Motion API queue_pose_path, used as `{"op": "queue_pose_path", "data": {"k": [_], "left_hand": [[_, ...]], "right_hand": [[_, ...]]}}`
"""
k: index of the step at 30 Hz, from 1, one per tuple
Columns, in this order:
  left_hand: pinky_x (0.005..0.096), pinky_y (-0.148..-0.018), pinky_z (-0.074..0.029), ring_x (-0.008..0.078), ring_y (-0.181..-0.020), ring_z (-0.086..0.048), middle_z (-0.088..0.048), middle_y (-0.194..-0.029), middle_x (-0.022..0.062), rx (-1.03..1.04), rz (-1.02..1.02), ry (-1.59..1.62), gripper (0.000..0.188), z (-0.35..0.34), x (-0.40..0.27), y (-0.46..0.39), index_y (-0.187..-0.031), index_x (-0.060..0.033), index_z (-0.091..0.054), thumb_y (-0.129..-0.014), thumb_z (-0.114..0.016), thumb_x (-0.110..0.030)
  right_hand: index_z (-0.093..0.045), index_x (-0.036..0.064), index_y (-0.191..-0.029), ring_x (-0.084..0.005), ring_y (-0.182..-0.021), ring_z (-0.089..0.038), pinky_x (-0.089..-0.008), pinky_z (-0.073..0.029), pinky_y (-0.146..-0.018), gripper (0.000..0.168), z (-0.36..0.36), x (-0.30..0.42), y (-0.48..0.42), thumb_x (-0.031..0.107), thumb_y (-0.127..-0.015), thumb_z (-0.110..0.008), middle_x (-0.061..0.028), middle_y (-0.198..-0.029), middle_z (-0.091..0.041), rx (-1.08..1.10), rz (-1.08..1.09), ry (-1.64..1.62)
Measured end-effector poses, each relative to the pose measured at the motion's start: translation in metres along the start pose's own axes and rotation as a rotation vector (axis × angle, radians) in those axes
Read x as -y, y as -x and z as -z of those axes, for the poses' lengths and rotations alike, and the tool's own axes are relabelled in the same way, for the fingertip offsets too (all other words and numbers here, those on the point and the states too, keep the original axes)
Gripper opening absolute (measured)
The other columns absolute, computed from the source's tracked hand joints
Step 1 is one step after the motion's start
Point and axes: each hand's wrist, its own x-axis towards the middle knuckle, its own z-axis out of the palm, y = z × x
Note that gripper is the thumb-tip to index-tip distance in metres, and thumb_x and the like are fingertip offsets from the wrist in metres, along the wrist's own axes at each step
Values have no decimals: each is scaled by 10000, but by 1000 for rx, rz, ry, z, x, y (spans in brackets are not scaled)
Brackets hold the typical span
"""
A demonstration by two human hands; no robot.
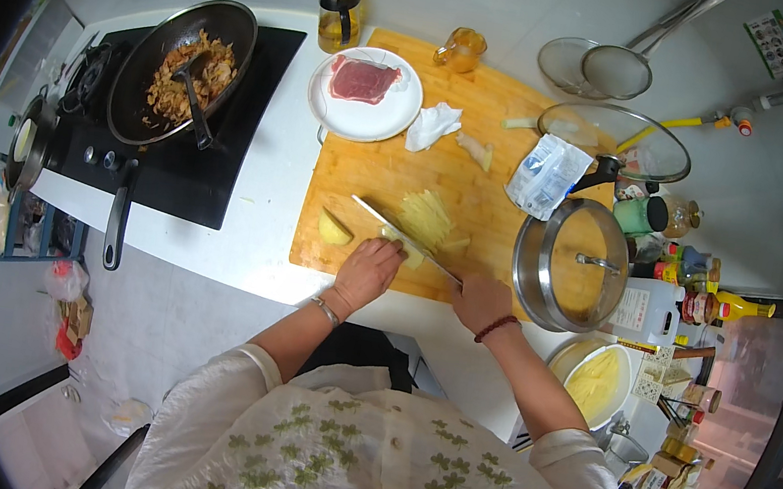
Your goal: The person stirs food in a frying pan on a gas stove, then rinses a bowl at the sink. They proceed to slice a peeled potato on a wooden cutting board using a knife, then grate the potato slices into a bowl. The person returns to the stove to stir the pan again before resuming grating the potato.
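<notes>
My right hand grips the handle of a kitchen knife, whose blade slants across the wooden cutting board. Beside the blade, the curled fingers of my left hand press on a pale yellow piece of what looks like potato, partly hidden by fingers and blade. Beyond the knife lies a heap of thin yellow strips. A separate potato wedge rests on the board to the left of my left hand.
Raw meat sits on a white plate; a crumpled tissue and ginger lie nearby. A wok with food stands on the black hob. At right are a lidded steel pot, a foil packet and a bowl of yellow strips.
</notes>
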Motion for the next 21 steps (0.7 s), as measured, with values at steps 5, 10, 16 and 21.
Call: {"op": "queue_pose_path", "data": {"k": [5, 10, 16, 21], "left_hand": [[373, -884, -465, 273, -999, -551, -589, -1084, 91, 2, 12, 11, 210, 1, -1, -1, -985, -35, -621, -776, -635, -41], [377, -875, -472, 278, -990, -558, -590, -1075, 96, -35, -10, 27, 198, -1, 1, 2, -963, -35, -621, -766, -643, -35], [377, -875, -474, 281, -994, -560, -590, -1071, 98, -38, -8, 33, 172, -1, 1, 2, -932, -35, -621, -762, -647, -30], [373, -860, -476, 283, -983, -559, -588, -1056, 100, -45, 7, 44, 152, -1, 1, 3, -907, -33, -615, -759, -651, -30]], "right_hand": [[-703, 95, -967, -382, -800, -640, -483, -497, -713, 271, -5, -2, 1, 291, -910, -525, -175, -853, -679, -94, 40, -59], [-695, 96, -1000, -390, -849, -636, -490, -494, -759, 272, 0, 2, -4, 284, -917, -516, -171, -885, -680, 59, -23, -18], [-701, 104, -1010, -393, -844, -635, -498, -498, -734, 273, -4, 2, -3, 290, -912, -527, -180, -884, -679, 73, -39, 46], [-702, 73, -967, -397, -835, -636, -499, -503, -731, 284, 1, 10, 9, 288, -913, -525, -199, -871, -674, -45, 5, -73]]}}
